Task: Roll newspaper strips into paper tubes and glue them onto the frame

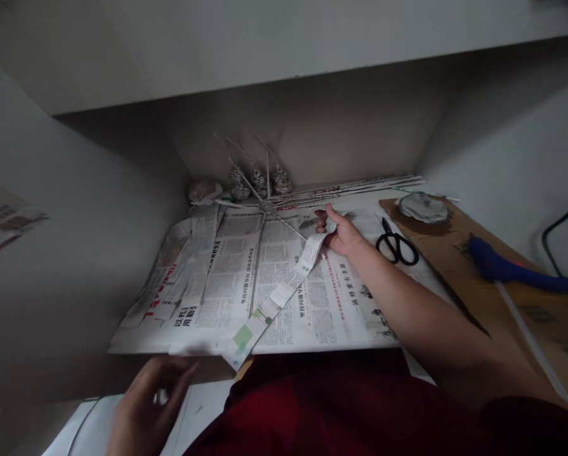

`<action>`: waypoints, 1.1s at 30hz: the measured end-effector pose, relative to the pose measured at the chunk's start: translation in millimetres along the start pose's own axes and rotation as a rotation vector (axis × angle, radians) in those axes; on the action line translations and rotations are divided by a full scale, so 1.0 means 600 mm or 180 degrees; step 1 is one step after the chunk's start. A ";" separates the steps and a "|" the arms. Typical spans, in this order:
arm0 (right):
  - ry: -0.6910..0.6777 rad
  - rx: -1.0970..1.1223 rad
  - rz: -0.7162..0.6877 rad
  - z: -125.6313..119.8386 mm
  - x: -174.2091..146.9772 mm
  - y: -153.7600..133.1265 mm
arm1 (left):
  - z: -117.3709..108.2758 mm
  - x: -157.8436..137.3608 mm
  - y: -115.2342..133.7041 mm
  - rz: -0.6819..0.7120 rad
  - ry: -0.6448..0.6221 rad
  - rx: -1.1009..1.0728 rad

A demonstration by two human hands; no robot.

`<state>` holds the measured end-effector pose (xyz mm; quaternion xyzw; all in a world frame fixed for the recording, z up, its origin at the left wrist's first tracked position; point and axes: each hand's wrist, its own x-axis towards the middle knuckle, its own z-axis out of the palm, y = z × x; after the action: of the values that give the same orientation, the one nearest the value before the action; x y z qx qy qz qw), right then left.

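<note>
My right hand [343, 235] holds the upper end of a long newspaper strip [284, 291], its thumb pointing up. The strip slants down to the left across the newspaper sheets, with green patches near its lower end at the table's front edge. A thin rolled paper stick [288, 227] passes just behind this hand. Low on the left, my left hand [151, 396] is bent and blurred, apart from the strip; I cannot make out whether anything is in its fingers. Newspaper sheets [231, 253] cover the table.
Black scissors [396, 247] lie right of my right hand. A blue glue gun [506, 263] and a grey round piece [423, 208] rest on cardboard [459, 266]. Behind are woven paper cones [259, 182] and several paper sticks [350, 190]. A shelf edge [293, 76] overhangs the table.
</note>
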<state>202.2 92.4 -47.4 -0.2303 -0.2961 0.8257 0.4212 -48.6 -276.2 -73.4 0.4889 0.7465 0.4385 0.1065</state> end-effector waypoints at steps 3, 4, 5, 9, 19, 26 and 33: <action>-0.0041 -0.0050 0.0102 0.001 -0.005 0.001 | 0.077 0.077 0.074 0.1063 -0.0802 0.0140; -0.0023 -0.0038 0.0103 0.000 -0.005 0.001 | 0.101 0.103 0.094 0.1330 -0.1023 0.0117; -0.0008 -0.0017 0.0093 0.000 -0.005 0.001 | 0.124 0.128 0.110 0.1530 -0.1226 0.0100; -0.0001 0.0103 0.0137 -0.006 0.002 -0.002 | 0.188 0.193 0.141 0.2210 -0.1860 0.0290; -0.0090 0.0452 0.0178 -0.029 0.028 -0.006 | 0.193 0.202 0.127 0.1711 -0.0906 -0.0238; 0.0180 0.0406 0.0312 -0.020 0.021 -0.006 | 0.143 0.215 0.137 -0.0335 -0.0241 -0.2649; 0.0378 0.0166 0.0232 -0.018 0.017 -0.005 | 0.040 0.263 0.147 -0.0378 0.1328 -0.2547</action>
<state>205.1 105.2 -54.3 -0.2785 -0.2404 0.8329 0.4135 -57.3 -120.9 21.8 0.2668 0.5505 0.7748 0.1592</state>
